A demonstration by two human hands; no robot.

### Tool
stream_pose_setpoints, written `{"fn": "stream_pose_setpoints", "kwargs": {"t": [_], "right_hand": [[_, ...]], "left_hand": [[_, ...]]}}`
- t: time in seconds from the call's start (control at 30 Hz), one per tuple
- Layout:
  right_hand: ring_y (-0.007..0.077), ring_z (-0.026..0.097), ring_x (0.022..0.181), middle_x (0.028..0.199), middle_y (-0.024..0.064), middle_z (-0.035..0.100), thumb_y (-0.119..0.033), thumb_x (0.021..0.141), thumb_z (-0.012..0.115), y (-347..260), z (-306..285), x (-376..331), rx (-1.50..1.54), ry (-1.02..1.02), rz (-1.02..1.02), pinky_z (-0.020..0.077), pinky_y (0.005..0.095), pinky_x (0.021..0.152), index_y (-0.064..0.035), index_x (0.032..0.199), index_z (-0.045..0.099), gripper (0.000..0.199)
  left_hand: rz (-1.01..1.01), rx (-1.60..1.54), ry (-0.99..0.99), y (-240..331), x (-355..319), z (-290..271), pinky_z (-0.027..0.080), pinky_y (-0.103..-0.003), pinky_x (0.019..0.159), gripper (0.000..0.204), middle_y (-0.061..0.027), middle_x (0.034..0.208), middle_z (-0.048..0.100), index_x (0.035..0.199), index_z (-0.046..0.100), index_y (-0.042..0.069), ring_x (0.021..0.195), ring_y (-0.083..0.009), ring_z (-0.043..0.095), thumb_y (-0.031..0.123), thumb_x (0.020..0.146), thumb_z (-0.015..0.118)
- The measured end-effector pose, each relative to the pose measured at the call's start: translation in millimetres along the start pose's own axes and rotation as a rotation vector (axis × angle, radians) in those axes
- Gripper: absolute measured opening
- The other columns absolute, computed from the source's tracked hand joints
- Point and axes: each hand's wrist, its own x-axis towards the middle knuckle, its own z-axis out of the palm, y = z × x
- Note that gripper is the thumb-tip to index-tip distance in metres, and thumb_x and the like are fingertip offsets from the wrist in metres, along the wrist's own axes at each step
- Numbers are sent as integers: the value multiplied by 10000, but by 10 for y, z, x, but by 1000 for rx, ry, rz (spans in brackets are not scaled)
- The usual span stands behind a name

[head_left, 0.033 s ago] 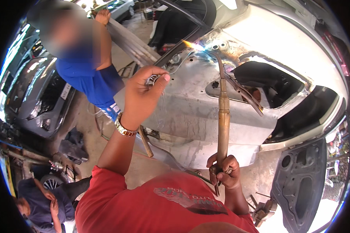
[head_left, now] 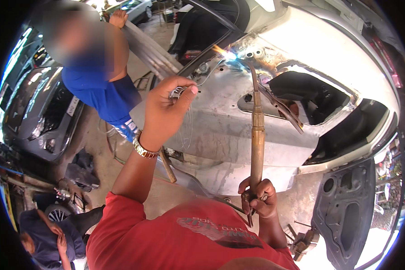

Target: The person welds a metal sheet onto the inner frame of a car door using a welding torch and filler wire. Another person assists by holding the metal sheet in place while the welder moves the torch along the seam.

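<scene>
My right hand (head_left: 262, 198) is closed around the lower end of a brass gas welding torch (head_left: 258, 148), by its valve knobs. The torch points away from me, and at its bent tip a flame (head_left: 230, 55) burns blue-white and orange against the bare metal. Pinched in my left hand (head_left: 166, 110) is a coil of thin filler wire (head_left: 211, 76); its free end reaches toward the flame, while loose loops hang below the palm. Both hands are over a stripped grey car body panel (head_left: 211, 130). Locking pliers (head_left: 281, 108) lie across an opening in it, right of the torch.
A person in blue (head_left: 96, 94) stands at the far left, a hand on a long metal piece (head_left: 150, 47). A dark car (head_left: 42, 112) is behind them. Another person (head_left: 49, 236) is at lower left. A wooden handle (head_left: 167, 166) juts out below my left wrist. A black panel (head_left: 346, 207) stands at right.
The glow where the flame meets the metal is brighter and larger. The view has shifted very slightly; both hands keep their hold and place.
</scene>
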Motion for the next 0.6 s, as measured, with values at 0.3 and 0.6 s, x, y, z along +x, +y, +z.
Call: {"fn": "stream_pose_setpoints", "kwargs": {"t": [0.3,0.6], "right_hand": [[176,646,540,1174,367,552,-59,987,711,172,159,133,-138,25,-35,554,259,465,-105,1055,424,299],[123,622,583,1170,338,580,-29,984,695,218,95,205,-109,26,-39,530,257,539,-97,1049,453,259]], "left_hand": [[-56,-53,-81,-36,26,-75,516,-221,632,216,-35,897,747,1138,765,-6,770,-99,745,181,1044,711],[-44,-43,-40,-69,35,-66,498,-230,623,196,-28,878,742,1104,768,-10,739,-90,725,169,1050,708]]}}
